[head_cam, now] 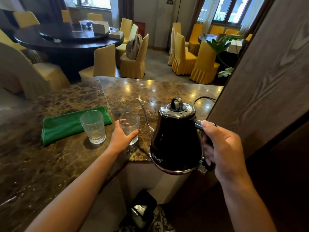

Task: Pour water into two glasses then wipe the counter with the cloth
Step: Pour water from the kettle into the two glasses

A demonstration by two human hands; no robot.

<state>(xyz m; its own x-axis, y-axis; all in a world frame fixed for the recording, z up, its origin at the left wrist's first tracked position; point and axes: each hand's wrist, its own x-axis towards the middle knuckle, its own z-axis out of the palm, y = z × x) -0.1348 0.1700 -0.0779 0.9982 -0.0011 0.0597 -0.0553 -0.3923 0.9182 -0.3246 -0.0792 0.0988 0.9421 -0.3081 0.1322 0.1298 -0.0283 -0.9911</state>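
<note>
A person's left hand [122, 137] wraps a glass [129, 127] on the marble table [55, 163], steadying it for pouring; the right hand [222, 148] grips the black kettle [175, 139], lifted, spout alongside. Both glasses look empty, though glare obscures them. Green cloth [66, 125] waits behind the second glass [93, 126].

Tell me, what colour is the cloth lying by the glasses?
Green. The folded cloth shows clearly in the head view, lying on the brown marbled counter.

two bare forearms, no sleeves
</note>
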